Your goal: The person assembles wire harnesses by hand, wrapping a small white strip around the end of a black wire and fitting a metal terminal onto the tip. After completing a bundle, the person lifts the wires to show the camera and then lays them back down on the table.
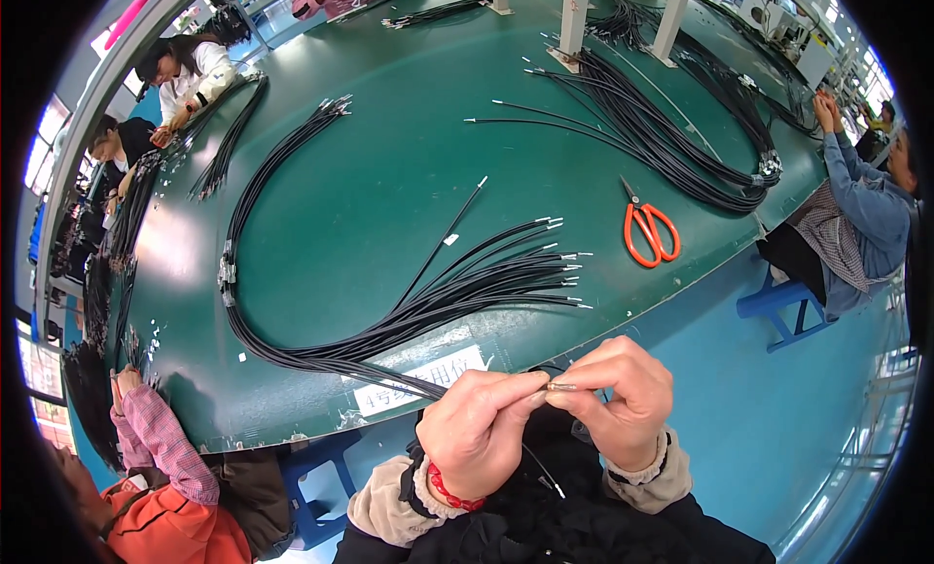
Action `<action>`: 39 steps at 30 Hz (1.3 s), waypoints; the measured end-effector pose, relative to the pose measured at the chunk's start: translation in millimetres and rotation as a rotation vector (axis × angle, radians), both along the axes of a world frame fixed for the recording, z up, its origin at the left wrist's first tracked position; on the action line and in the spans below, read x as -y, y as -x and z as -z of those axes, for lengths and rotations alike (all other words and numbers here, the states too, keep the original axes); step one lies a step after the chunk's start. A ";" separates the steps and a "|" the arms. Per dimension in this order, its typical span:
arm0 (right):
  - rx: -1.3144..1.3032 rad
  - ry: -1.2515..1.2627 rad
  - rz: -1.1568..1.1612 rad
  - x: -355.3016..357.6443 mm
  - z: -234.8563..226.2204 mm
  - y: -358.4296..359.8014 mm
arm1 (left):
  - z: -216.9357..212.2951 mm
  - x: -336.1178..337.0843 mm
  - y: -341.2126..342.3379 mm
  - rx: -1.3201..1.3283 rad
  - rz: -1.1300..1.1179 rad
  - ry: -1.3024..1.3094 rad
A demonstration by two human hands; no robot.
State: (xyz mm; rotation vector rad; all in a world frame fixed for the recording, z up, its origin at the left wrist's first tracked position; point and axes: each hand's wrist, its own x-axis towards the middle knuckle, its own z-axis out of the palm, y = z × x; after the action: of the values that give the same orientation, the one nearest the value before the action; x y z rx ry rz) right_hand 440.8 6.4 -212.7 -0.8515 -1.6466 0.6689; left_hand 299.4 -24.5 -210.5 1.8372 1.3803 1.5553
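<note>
My left hand (475,430) is closed at the table's near edge, thumb and forefinger pinched on a black cable. Facing it, my right hand (628,401) pinches a small metal cable end (561,387), and the fingertips of both hands nearly meet there. Below my hands hangs a thin cable tail (545,473) with a pale tip. A bundle of black cables (292,353) curves over the green table in a U, and some of its strands run under my left hand. Its pale-tipped ends fan out just beyond my hands. How the held pieces join is hidden by my fingers.
Orange-handled scissors (650,231) lie to the right on the green table (409,165). Another cable bundle (671,136) loops at the far right, near white posts (574,24). A printed sheet (420,377) is on the near edge. Co-workers sit on both sides; a blue stool (783,306) stands right.
</note>
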 end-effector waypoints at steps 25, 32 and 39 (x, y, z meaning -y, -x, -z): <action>0.017 -0.061 -0.026 -6.9 -0.7 19.2 | 5.0 -6.2 19.2 0.066 -0.004 -0.056; -0.008 0.059 -0.030 -1.8 -9.1 15.9 | 0.8 -3.1 18.6 0.118 -0.015 0.029; -0.060 0.148 -0.166 -13.8 -7.3 14.3 | -2.2 -6.8 28.1 0.233 0.180 0.210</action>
State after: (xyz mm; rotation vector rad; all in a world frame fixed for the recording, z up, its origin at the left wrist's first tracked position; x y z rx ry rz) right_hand 426.5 20.2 -205.3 -0.7972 -1.6398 0.9326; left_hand 271.3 -17.7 -208.2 1.5546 1.1875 1.4225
